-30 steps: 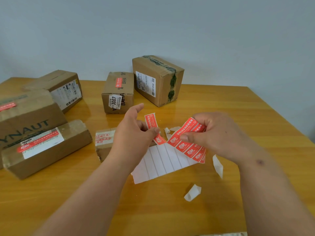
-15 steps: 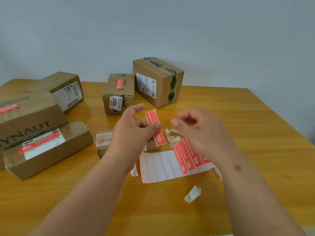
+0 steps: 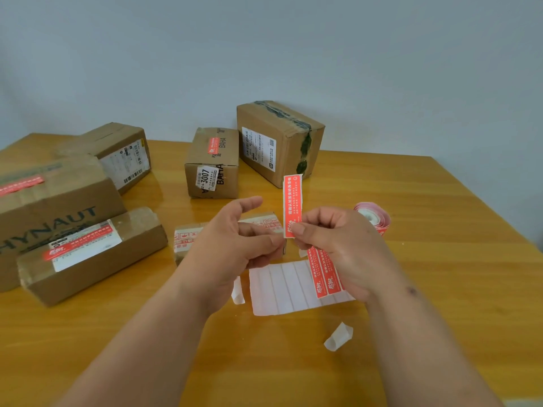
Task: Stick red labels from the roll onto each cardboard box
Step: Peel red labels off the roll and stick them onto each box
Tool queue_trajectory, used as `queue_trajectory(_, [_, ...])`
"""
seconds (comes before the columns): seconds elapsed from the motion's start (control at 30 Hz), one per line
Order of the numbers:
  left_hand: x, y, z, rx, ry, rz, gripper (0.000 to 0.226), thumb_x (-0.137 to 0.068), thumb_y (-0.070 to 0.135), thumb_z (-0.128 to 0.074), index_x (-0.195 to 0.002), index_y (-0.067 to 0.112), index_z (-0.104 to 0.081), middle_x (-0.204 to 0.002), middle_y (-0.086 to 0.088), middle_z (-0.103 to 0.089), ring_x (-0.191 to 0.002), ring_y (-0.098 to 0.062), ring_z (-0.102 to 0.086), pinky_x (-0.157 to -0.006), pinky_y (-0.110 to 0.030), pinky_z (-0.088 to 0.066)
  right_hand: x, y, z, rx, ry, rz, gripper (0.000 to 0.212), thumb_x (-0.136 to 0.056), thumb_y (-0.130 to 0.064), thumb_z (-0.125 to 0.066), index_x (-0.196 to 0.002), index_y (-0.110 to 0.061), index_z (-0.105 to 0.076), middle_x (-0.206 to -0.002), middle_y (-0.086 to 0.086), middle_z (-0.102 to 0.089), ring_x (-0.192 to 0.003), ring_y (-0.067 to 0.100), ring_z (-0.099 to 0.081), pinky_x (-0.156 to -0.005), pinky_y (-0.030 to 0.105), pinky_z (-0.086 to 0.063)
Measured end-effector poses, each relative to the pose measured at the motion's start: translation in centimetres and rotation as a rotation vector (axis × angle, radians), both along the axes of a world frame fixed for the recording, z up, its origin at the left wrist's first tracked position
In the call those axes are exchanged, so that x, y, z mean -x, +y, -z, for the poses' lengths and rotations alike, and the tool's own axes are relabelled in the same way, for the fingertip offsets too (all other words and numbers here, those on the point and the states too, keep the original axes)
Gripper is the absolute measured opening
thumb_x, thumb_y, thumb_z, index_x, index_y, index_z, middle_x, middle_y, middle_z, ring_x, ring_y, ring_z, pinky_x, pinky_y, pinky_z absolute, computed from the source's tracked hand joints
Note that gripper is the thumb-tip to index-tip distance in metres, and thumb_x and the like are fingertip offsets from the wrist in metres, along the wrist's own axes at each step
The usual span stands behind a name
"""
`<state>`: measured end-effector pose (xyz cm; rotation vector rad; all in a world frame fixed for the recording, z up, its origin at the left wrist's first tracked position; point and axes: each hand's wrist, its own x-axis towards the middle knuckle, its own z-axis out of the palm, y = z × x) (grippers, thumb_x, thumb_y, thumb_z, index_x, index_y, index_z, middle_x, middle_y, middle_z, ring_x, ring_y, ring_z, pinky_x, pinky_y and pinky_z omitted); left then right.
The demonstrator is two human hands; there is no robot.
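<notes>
Right hand (image 3: 338, 245) pinching label (image 3: 292, 205) upright. Left hand (image 3: 232, 248) loosely curled, holding nothing, hiding small box (image 3: 188, 239). Roll (image 3: 374, 217) half-hidden behind right hand.

The right hand (image 3: 338, 245) pinches a red label (image 3: 292, 205) upright above the table (image 3: 440, 289). Just beyond the grip a small box (image 3: 264, 223) lies, partly hidden by the left hand (image 3: 232, 248). Behind it stand two boxes (image 3: 213, 163) (image 3: 279, 142) close together. Right of the grip sits the roll (image 3: 373, 217), with bare table beyond. Below the grip lie the backing strip (image 3: 288, 286) and paper scraps (image 3: 338, 337). Left of it, three boxes (image 3: 88, 254) (image 3: 53, 201) (image 3: 123, 151) crowd the table.
</notes>
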<state>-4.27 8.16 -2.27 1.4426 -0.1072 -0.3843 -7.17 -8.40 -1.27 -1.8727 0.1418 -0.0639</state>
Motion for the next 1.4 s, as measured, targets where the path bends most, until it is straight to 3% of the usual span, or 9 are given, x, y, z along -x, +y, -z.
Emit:
queue_trajectory(0.3, [0.4,0.2,0.1,0.022,-0.024,0.005,0.071,-0.079,-0.002,-0.071,-0.138,0.024,-0.043,-0.09,-0.013,-0.075,-0.082,-0.026,-0.072,-0.071,-0.034,-0.053,0.1,0.6,-0.1,-0.088,0.01,-0.061,0.012,-0.083,-0.019,-0.072,-0.094,-0.015,-0.072,-0.072,-0.01,-0.072,-0.069,0.002,-0.068,-0.072,0.023,-0.048])
queue_trajectory(0.47, [0.4,0.4,0.1,0.053,-0.015,-0.004,0.067,-0.08,-0.002,-0.07,-0.136,0.024,-0.045,-0.089,-0.013,-0.075,-0.08,-0.026,-0.072,-0.07,-0.034,-0.053,0.4,0.9,-0.5,-0.105,-0.003,-0.095,0.01,-0.085,-0.014,-0.068,-0.095,-0.011,-0.069,-0.064,-0.012,-0.07,-0.061,0.001,-0.067,-0.06,0.009,-0.046])
queue_trajectory(0.8, [0.5,0.5,0.3,0.047,-0.002,-0.032,0.068,-0.077,-0.002,-0.072,-0.135,0.024,-0.045,-0.085,-0.012,-0.075,-0.078,-0.025,-0.073,-0.071,-0.034,-0.054,0.3,1.3,-0.2,-0.094,0.016,-0.031,0.026,-0.083,-0.017,-0.073,-0.107,-0.021,-0.063,-0.071,-0.006,-0.072,-0.068,0.005,-0.07,-0.076,0.026,-0.048])
queue_trajectory(0.9, [0.6,0.3,0.4,0.042,-0.018,-0.041,0.065,-0.078,-0.002,-0.072,-0.133,0.024,-0.046,-0.084,-0.01,-0.075,-0.077,-0.024,-0.073,-0.069,-0.031,-0.054,0.1,1.2,0.4,0.022,0.017,0.004,0.038,-0.083,-0.027,-0.073,-0.115,-0.032,-0.053,-0.078,-0.003,-0.072,-0.081,0.01,-0.07,-0.082,0.033,-0.05])
queue_trajectory(1.0, [0.6,0.2,0.4,0.026,-0.053,-0.052,0.062,-0.079,-0.002,-0.072,-0.13,0.023,-0.047,-0.081,-0.009,-0.074,-0.075,-0.021,-0.073,-0.065,-0.024,-0.054,0.3,1.3,0.6,0.183,-0.028,-0.019,0.02,-0.088,-0.032,-0.067,-0.103,-0.034,-0.056,-0.08,0.002,-0.069,-0.08,0.012,-0.067,-0.075,0.032,-0.052])
queue_trajectory(1.07, [0.7,0.2,0.4,-0.001,-0.086,-0.053,0.062,-0.08,-0.003,-0.072,-0.131,0.023,-0.046,-0.078,-0.007,-0.074,-0.074,-0.019,-0.072,-0.066,-0.024,-0.053,0.4,1.3,0.5,0.27,-0.089,-0.053,0.001,-0.09,-0.03,-0.064,-0.09,-0.03,-0.065,-0.075,-0.002,-0.065,-0.069,0.005,-0.06,-0.063,0.022,-0.047])
queue_trajectory(1.13, [0.7,0.1,0.4,-0.033,-0.114,-0.055,0.063,-0.08,-0.001,-0.073,-0.132,0.023,-0.045,-0.077,-0.005,-0.074,-0.074,-0.017,-0.072,-0.068,-0.027,-0.053,0.5,1.2,0.5,0.349,-0.124,-0.065,0.012,-0.092,-0.028,-0.062,-0.083,-0.027,-0.069,-0.071,-0.012,-0.061,-0.066,-0.001,-0.053,-0.056,0.012,-0.038])
queue_trajectory(1.4, [0.9,-0.2,0.0,-0.172,-0.232,-0.083,0.067,-0.08,0.007,-0.075,-0.135,0.025,-0.042,-0.079,-0.001,-0.075,-0.078,-0.013,-0.073,-0.083,-0.035,-0.057,0.6,1.2,0.1,0.442,-0.166,-0.026,0.008,-0.085,-0.031,-0.069,-0.084,-0.026,-0.075,-0.08,-0.016,-0.063,-0.081,-0.005,-0.055,-0.063,0.006,-0.041])
